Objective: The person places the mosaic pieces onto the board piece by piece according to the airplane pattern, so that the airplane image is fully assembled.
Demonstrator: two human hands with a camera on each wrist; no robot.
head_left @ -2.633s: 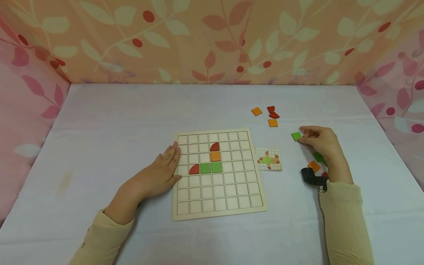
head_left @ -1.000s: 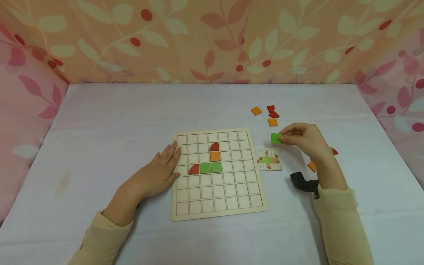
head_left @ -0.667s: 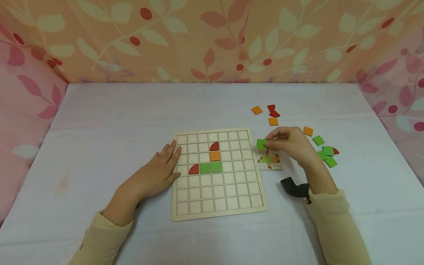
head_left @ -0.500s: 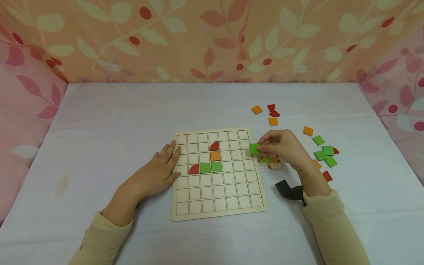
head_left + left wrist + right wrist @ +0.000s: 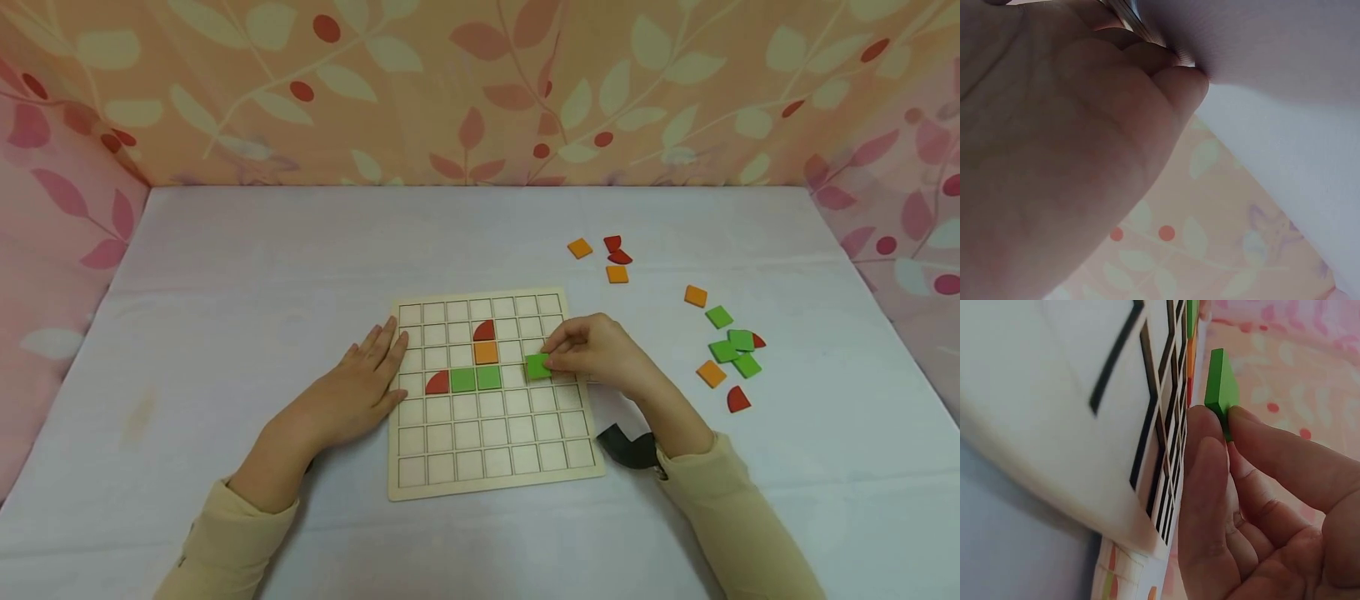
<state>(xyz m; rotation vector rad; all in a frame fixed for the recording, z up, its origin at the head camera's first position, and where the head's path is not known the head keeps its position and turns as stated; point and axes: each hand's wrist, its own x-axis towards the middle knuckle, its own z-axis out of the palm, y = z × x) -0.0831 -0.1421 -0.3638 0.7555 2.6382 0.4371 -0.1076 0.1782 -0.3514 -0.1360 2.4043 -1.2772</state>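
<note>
Green tile [image 5: 536, 367] pinched in our right hand [image 5: 596, 354] over the board [image 5: 495, 487], left hand [image 5: 345, 398] straight-fingered at its edge; if we release at a tilt, the tile could land askew!

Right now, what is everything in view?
Gridded board: 1, cream, centre
Held square tile: 1, green, over board
Green square tiles: 6, green, two on board, four right
Orange square tiles: 5, orange, one on board, two beyond, two right
Quarter-circles: 6, red, two on board, two beyond, two right
Pattern card: 1, white, coloured print, board's right edge
Tablecloth: 1, white, underneath
Floral panels: 3, orange, pink, back, sides
Wrist mount: 1, black, right wrist
Left hand: 1, on board's left edge
Right hand: 1, pinching held tile
Sleeves: 2, beige, forearms
</note>
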